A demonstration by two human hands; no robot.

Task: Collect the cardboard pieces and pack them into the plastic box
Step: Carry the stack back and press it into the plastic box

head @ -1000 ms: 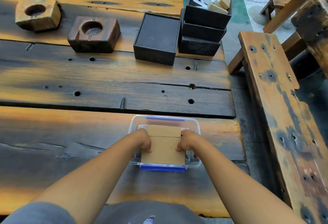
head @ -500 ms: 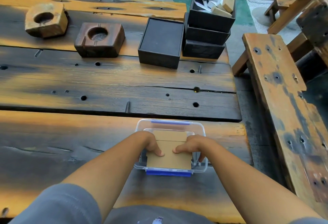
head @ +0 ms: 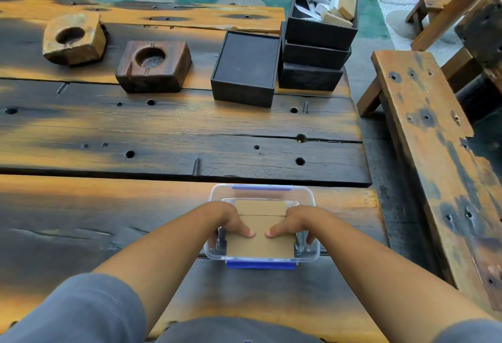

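A clear plastic box (head: 260,193) with blue clips stands near the front edge of the wooden table. A brown cardboard piece (head: 259,245) lies flat on top of its contents, with another piece edge showing behind it. My left hand (head: 232,220) presses on the cardboard's left side, thumb on top and fingers down along the edge. On the right side, my right hand (head: 292,223) does the same, its fingers curled inside the box wall.
Two wooden blocks with round hollows (head: 73,38) (head: 153,65) sit at the far left. A black box (head: 245,68) and stacked black boxes (head: 315,52) holding paper and wood scraps stand at the back. A wooden bench (head: 434,158) runs along the right.
Both thumbs have slid inward over the cardboard toward each other, and the piece sits lower in the box. The camera view has tilted slightly.
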